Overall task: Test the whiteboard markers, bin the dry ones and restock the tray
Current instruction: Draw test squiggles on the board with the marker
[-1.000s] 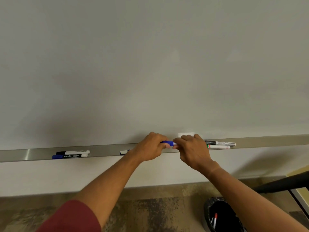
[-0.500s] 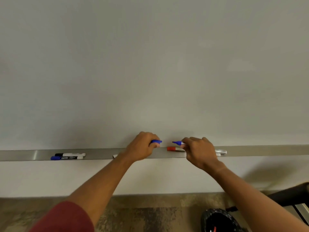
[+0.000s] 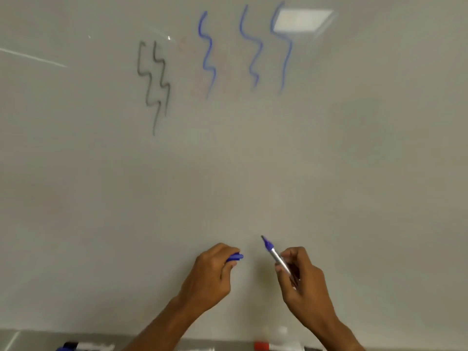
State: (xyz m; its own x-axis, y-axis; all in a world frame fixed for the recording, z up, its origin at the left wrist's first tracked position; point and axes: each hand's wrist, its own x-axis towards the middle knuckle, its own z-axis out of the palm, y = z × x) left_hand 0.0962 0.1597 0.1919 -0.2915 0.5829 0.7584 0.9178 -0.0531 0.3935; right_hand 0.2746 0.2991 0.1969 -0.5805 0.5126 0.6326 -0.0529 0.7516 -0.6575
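My right hand [image 3: 305, 282] grips an uncapped blue marker [image 3: 274, 254], its tip pointing up and left, close to the whiteboard [image 3: 354, 160]. My left hand [image 3: 211, 277] holds the marker's blue cap [image 3: 235, 257] between curled fingers. Both hands hover in front of the board, above the metal tray [image 3: 15, 340]. On the tray lie a blue and black capped pair of markers [image 3: 83, 347] at the left and a red-capped marker [image 3: 276, 346] under my right forearm.
The board carries black zigzag test strokes [image 3: 154, 82] and three blue squiggles [image 3: 209, 54] near the top, with faint reddish smudges between them. A ceiling light reflection [image 3: 301, 21] glares at the upper right.
Both hands rose from the tray up in front of the board. The marker's cap came off and the hands drew apart. The view tilted up, so the bin and floor left the frame.
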